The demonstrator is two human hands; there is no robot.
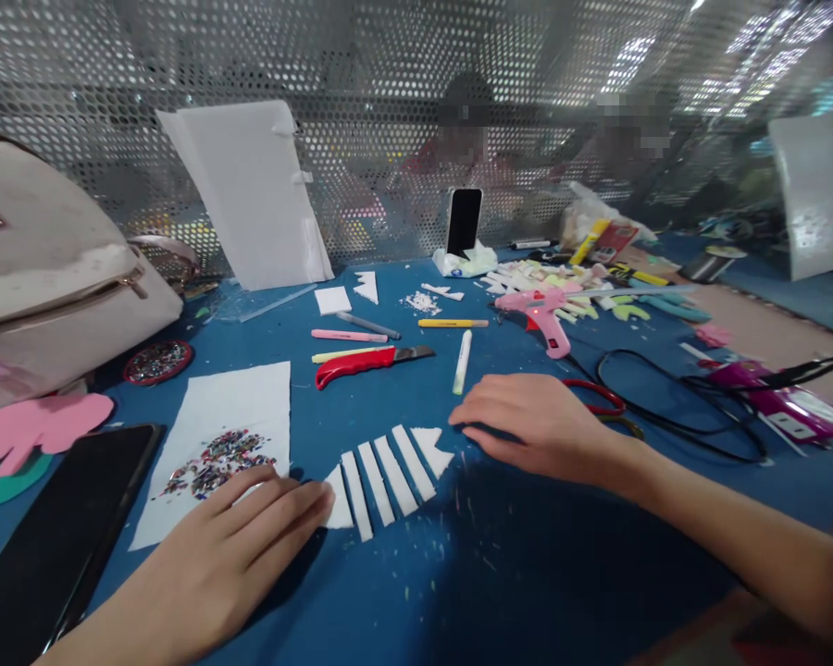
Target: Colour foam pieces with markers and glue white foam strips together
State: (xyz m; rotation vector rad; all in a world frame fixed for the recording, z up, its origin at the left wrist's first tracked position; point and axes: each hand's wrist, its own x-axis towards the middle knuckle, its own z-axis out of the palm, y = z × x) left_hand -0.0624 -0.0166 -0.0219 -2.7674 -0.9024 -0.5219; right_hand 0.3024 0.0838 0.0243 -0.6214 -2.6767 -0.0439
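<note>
Flat white fish shape [396, 474]: 6 pieces cut, none joined. Grips open: left hand [226, 546] touching its head [340, 504], right hand [531, 427] beside its tail [433, 450].

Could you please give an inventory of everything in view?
Cut pieces: six, white, in a row, centre
Utility knife: one, red, beyond pieces
Pens: five, mixed colours, around knife
Glue gun: one, pink, right of pens
Scissors, apparently: one, red, right
Power strip: one, magenta, far right
Scraps: many, pale, behind glue gun
Phones: two, black, left foreground, back centre
Backpack: one, cream, far left
Cutouts: two, pink, green, left
Paper: one, white, left of pieces
Shiny bits: uncountable, multicoloured, on paper
Dish: one, red, beside backpack
Leaning sheets: several, white, against perforated panel
Clutter: uncountable, mixed, back right
Table: one, blue, underneath
Left hand, right hand: two, bare, flanking pieces
</note>
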